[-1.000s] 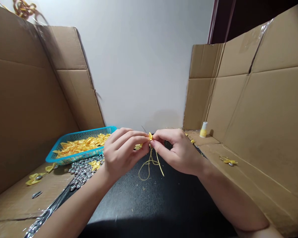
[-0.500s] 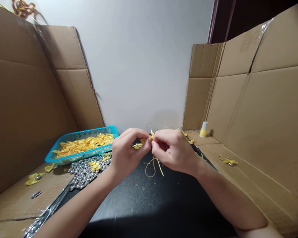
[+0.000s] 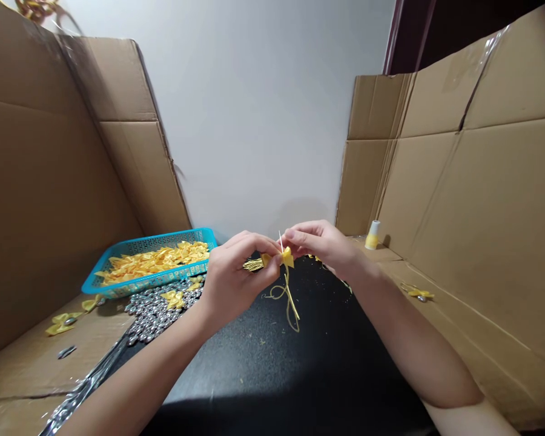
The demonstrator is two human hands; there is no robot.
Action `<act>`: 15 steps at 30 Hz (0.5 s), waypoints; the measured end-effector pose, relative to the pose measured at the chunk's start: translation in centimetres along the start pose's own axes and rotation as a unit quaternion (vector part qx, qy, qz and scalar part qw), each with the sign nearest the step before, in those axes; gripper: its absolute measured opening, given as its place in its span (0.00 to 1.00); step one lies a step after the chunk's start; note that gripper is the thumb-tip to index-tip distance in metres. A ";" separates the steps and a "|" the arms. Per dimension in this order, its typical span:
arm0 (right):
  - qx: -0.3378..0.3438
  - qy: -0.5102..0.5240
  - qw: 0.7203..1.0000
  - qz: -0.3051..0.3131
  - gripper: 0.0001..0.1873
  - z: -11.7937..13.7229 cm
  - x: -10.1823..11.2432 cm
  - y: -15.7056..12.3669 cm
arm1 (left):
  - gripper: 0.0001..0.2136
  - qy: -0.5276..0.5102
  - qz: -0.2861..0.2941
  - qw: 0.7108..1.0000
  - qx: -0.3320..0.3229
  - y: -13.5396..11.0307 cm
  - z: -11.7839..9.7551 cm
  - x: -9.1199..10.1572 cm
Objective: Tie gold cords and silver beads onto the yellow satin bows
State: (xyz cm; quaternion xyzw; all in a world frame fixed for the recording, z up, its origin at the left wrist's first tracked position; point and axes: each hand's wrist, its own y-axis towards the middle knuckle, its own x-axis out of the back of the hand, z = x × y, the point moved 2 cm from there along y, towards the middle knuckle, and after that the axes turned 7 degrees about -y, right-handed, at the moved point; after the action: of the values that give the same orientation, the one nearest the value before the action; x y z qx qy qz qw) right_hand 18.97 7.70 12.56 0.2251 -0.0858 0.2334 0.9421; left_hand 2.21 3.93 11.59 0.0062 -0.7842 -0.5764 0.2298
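My left hand [image 3: 238, 272] is closed, pinching a small yellow ribbon bow [image 3: 287, 257] between thumb and fingers. A thin needle [image 3: 280, 241] points upward from the bow. Beside the needle is my right hand [image 3: 320, 242], its thumb and fingers bent together near the upper part. Whether those fingertips grip the needle or only touch the bow's edge is hidden. Gold thread [image 3: 292, 303] hangs in loops below the bow, over the black table [image 3: 272, 375]. Behind my left fingers lies a bundle of gold cords [image 3: 253, 264].
A blue basket [image 3: 95, 283] of yellow bows stands at left, with a pile of silver beads [image 3: 152, 312] in front. At right are a white-and-yellow thread spool [image 3: 372, 236] and a bow with a bead [image 3: 418, 292]. Cardboard walls [image 3: 481, 200] flank both sides.
My right hand has come off its pinch on the bow and moved up and right, beside the needle. More of the bow shows now, and the hanging thread loops lower.
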 end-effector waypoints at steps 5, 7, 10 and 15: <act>-0.070 0.165 0.984 0.014 0.09 -1.0 -1.0 0.4 | 0.05 -0.005 0.009 1.000 0.021 0.1 0.0 -0.1; -0.085 0.210 0.974 0.030 0.09 -0.9 -1.1 0.4 | 0.04 0.000 0.012 0.999 0.033 0.2 0.1 0.0; -0.093 0.239 0.966 0.040 0.08 -0.8 -1.2 0.4 | 0.03 0.010 0.012 0.999 0.048 0.2 0.0 0.1; -0.083 0.259 0.962 0.031 0.08 -0.8 -1.5 0.5 | 0.03 0.021 0.009 0.998 0.059 0.2 0.1 0.3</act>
State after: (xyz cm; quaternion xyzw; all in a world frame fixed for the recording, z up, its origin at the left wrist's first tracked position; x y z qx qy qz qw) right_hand 17.50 7.83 11.65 0.0747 0.1351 0.3052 0.9397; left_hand 1.99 4.06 11.87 0.0246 -0.8120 -0.5263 0.2509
